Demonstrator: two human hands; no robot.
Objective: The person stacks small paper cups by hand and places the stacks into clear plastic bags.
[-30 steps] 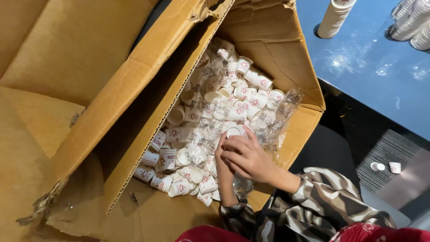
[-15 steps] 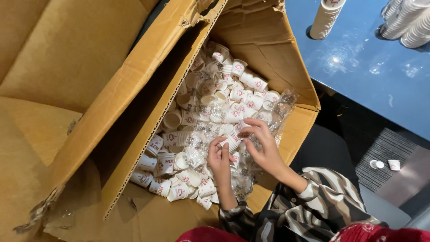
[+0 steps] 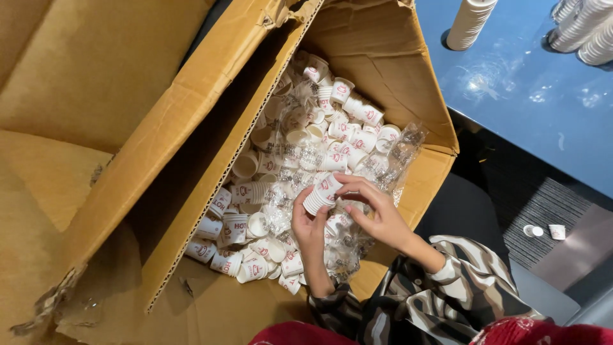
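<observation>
A big open cardboard box (image 3: 389, 61) is filled with many small white paper cups with red print, lying loose inside a clear plastic liner (image 3: 402, 150). Both my hands reach into it near its front wall. A short nested stack of cups (image 3: 321, 193) is held between them: my left hand (image 3: 310, 229) grips its lower end and my right hand (image 3: 373, 209) closes over its top and side. Striped sleeves cover my forearms.
The box's wide flaps (image 3: 159, 140) spread to the left. A glossy blue table (image 3: 523, 96) stands at the upper right with tall stacks of white cups (image 3: 469, 22) on it. Two small cups (image 3: 543, 231) lie on the dark floor mat at the right.
My hands drew apart from one clump in the cups, then came back together lifting a small nested stack; the view shifted slightly.
</observation>
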